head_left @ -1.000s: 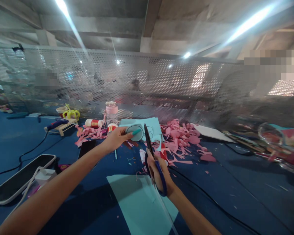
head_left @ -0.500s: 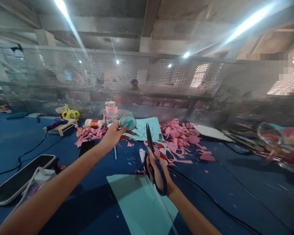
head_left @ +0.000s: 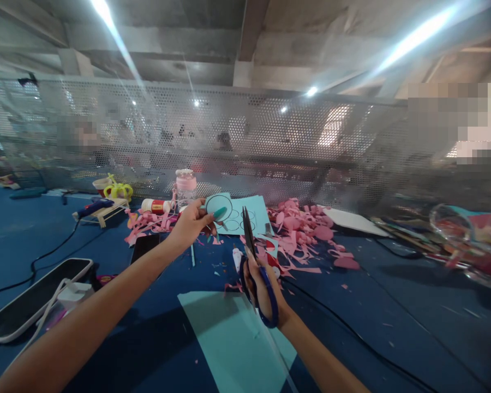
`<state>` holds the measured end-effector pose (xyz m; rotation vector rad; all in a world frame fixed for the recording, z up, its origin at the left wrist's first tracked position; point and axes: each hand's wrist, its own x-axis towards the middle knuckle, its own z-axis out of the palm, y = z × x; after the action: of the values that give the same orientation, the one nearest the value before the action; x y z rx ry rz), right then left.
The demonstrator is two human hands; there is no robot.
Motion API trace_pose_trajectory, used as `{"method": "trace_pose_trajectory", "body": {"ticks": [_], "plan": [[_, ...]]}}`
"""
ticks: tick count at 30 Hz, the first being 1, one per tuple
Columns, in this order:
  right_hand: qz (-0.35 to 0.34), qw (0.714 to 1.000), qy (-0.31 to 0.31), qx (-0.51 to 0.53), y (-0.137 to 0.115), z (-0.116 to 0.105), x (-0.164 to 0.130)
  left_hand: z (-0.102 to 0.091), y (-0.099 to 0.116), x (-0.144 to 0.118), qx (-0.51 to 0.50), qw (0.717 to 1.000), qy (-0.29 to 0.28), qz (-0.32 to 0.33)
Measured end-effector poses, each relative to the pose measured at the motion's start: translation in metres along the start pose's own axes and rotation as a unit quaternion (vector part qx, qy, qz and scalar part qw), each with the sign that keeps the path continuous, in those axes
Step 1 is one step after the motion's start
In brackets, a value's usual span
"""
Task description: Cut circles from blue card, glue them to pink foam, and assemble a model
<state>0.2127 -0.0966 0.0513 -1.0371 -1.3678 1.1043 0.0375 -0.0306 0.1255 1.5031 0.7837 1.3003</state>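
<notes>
Pixelated blocks (head_left: 454,109) blot the upper right. Figures behind the mesh screen (head_left: 245,136) stay blurred. The glass bowl (head_left: 470,240) is cut off at the right edge.

Scissors (head_left: 258,267): blue handles, dark blades. Paper disc (head_left: 218,207): teal with a dark outline; nail on it teal. Scraps (head_left: 303,229) pink on the dark blue table (head_left: 393,305).

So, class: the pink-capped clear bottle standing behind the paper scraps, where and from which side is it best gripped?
Grip the bottle round its clear body, just under the pink cap, probably from its left-front. It stands upright, so a sideways wrap suits it. The left hand with the paper circle crowds its right, and a glue tube lies low at its left.
</notes>
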Motion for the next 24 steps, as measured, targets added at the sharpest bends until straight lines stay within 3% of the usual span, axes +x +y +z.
{"method": "trace_pose_trajectory", "body": {"ticks": [13,24], "plan": [[0.028,0.998,-0.023,0.043,0.001,0.0008,-0.0011,-0.0013,0.004,-0.004,0.059,0.983,-0.16,-0.072],[-0.006,0.999,-0.04,0.011,-0.0001,0.0007,-0.001,-0.0005,0.0055,-0.0069,0.049,0.976,-0.193,-0.09]]}}
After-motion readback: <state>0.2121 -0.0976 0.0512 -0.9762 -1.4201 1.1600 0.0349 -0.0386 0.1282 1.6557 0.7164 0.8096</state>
